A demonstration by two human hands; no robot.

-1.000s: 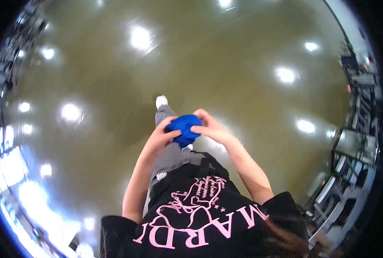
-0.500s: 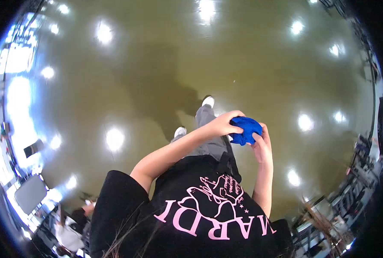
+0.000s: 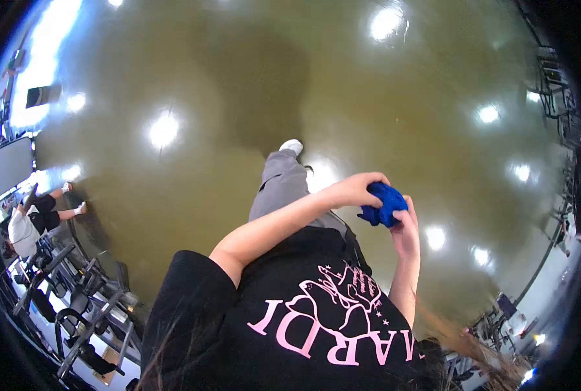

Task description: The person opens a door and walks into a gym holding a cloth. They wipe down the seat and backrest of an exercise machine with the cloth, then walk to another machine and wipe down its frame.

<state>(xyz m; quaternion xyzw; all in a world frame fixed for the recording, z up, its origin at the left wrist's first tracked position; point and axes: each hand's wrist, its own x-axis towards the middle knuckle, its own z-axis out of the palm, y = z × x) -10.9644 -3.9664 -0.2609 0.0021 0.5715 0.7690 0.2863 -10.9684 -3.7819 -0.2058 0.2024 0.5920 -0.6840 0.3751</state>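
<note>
A bunched-up blue cloth is held in front of my body, to the right of the view's middle. My left hand grips it from the left, with the fingers over its top and the thumb against its near side. From the right, my right hand pinches its lower edge between thumb and fingers. A loose flap sticks out at the lower left of the cloth. What lies inside the folds, if anything, is hidden.
Around me spreads a shiny olive floor with light reflections. A seated person and metal-framed chairs are at the left. A grey board stands near the bright windows. More furniture lines the right edge.
My view has turned and my legs have changed position in a step. Both hands keep hold of the cloth, which has shifted slightly right and is folded differently, with a flap out.
</note>
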